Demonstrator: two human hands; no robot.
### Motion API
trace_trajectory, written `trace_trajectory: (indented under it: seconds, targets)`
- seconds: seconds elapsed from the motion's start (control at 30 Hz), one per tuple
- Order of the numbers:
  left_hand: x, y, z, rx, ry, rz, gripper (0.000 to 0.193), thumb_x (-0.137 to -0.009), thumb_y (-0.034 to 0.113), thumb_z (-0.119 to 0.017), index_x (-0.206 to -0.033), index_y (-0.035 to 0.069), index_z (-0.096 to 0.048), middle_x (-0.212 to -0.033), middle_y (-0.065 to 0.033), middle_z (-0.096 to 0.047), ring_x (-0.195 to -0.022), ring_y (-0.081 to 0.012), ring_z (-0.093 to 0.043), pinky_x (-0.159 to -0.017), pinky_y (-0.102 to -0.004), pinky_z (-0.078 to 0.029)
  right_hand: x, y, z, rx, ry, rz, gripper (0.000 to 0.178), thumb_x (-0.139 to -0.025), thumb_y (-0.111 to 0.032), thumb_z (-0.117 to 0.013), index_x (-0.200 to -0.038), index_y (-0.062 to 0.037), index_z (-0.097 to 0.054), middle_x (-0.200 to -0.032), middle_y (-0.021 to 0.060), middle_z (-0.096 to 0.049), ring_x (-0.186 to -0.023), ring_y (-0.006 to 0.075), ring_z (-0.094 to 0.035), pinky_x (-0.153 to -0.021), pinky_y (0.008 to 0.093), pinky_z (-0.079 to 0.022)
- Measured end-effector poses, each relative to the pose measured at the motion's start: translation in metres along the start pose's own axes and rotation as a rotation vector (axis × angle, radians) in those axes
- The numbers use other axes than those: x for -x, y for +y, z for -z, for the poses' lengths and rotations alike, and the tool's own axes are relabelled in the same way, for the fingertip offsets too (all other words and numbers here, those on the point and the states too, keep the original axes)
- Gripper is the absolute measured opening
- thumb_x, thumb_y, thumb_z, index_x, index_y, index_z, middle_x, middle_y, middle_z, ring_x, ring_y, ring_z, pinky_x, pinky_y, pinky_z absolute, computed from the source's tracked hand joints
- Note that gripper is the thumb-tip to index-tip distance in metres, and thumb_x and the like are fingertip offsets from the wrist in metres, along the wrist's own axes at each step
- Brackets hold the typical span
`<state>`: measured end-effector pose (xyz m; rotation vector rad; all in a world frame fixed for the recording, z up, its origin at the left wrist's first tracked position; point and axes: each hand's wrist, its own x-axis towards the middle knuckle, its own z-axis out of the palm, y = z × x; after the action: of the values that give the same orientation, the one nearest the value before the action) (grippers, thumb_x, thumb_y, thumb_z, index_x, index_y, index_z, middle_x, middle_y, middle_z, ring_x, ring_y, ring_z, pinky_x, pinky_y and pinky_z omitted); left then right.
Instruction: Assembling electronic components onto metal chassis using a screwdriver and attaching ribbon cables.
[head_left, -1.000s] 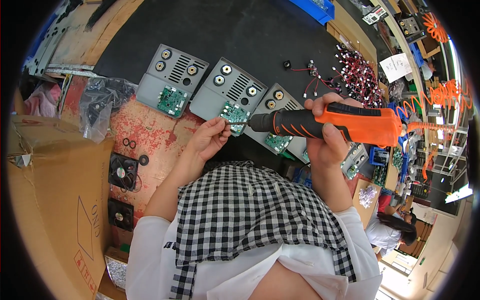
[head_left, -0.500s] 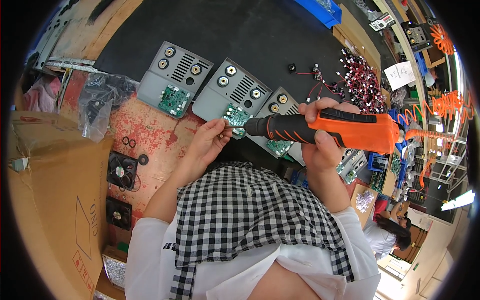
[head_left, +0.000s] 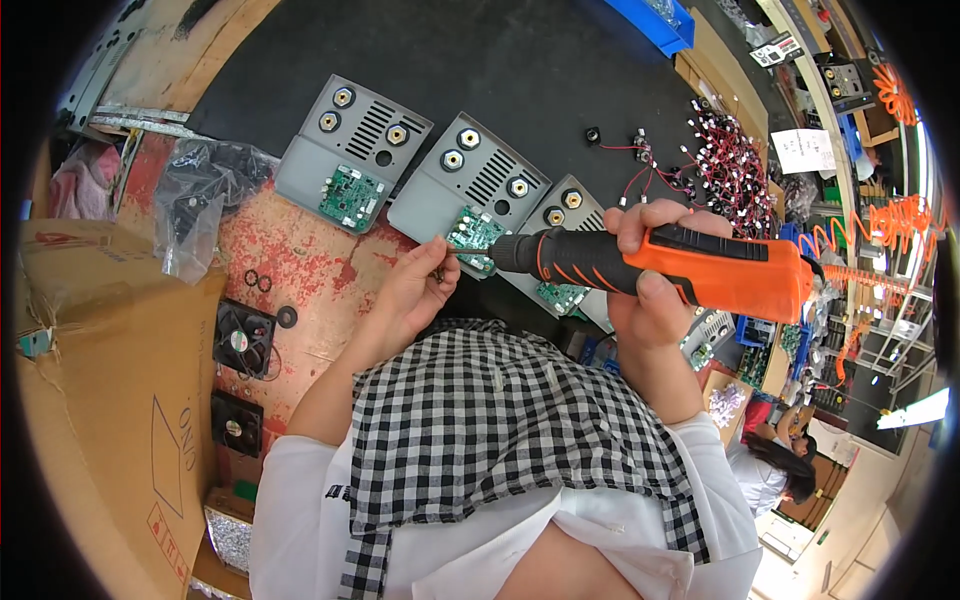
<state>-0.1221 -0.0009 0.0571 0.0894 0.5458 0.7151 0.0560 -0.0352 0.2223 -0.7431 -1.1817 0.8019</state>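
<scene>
In my right hand (head_left: 645,322) is an orange and black electric screwdriver (head_left: 745,275), held level with its bit pointing left. My left hand (head_left: 410,285) is closed in a pinch by the bit's tip; the small thing between its fingers is too hidden to name. Behind the tool's nose lies a grey metal panel (head_left: 418,203) with brass fittings, slots and a green circuit board (head_left: 473,230). To its left is a similar panel (head_left: 302,170) with its own board (head_left: 352,197). The screwdriver partly covers a third panel (head_left: 590,210).
Black and red wires with white connectors (head_left: 735,170) are heaped at the right. A blue bin (head_left: 660,25) stands at the back. Black fans (head_left: 243,338), a clear plastic bag (head_left: 195,200) and a large cardboard box (head_left: 110,400) are on the left. Another person (head_left: 765,470) is at far right.
The panels and wires sit slightly farther right in the view. The screwdriver's rear end has dipped a little. Both hands keep nearly the same place and hold.
</scene>
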Motion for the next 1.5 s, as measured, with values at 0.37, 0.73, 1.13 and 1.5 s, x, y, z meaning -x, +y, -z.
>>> trace_trajectory:
  seconds: [0.37, 0.73, 1.13, 1.5]
  targets:
    - [0.003, -0.003, 0.008, -0.476, 0.248, 0.043, 0.042, -0.083, 0.046, -0.040, -0.074, 0.006, -0.048, -0.060, -0.0034, -0.049, -0.051, -0.0103, -0.044, -0.045, -0.0224, -0.034, -0.014, 0.007, 0.008, 0.174, -0.039, 0.166, 0.041, -0.061, -0.005, -0.057, -0.096, -0.0101, -0.037, -0.093, 0.0136, -0.050, -0.075, 0.0196, -0.048, -0.075, 0.0433, -0.038]
    - [-0.014, -0.010, 0.007, -0.529, 0.304, -0.048, 0.025, -0.080, 0.032, -0.055, -0.074, 0.010, -0.046, -0.053, 0.0030, -0.038, -0.044, -0.0063, -0.034, -0.038, -0.0192, -0.022, -0.012, 0.026, 0.008, 0.014, 0.104, 0.033, 0.045, -0.060, 0.006, -0.058, -0.097, -0.0049, -0.035, -0.092, 0.0195, -0.051, -0.074, 0.0214, -0.053, -0.068, 0.0355, -0.044]
    - [-0.011, -0.015, -0.001, -0.430, 0.332, -0.135, 0.017, -0.081, 0.025, -0.055, -0.077, 0.009, -0.051, -0.050, 0.0075, -0.034, -0.037, -0.0021, -0.027, -0.032, -0.0185, -0.016, -0.008, 0.011, -0.011, 0.125, -0.542, 0.188, 0.047, -0.061, 0.005, -0.061, -0.098, -0.0071, -0.035, -0.090, 0.0160, -0.050, -0.068, 0.0210, -0.053, -0.064, 0.0380, -0.041]
    - [-0.019, -0.016, 0.005, -0.455, 0.363, -0.172, 0.023, -0.077, 0.029, -0.060, -0.071, 0.008, -0.051, -0.046, 0.0082, -0.033, -0.033, -0.0026, -0.024, -0.031, -0.0198, -0.014, -0.035, 0.034, -0.017, 0.181, -0.356, 0.005, 0.046, -0.059, 0.007, -0.058, -0.096, -0.0070, -0.035, -0.084, 0.0164, -0.052, -0.068, 0.0184, -0.052, -0.060, 0.0310, -0.045]
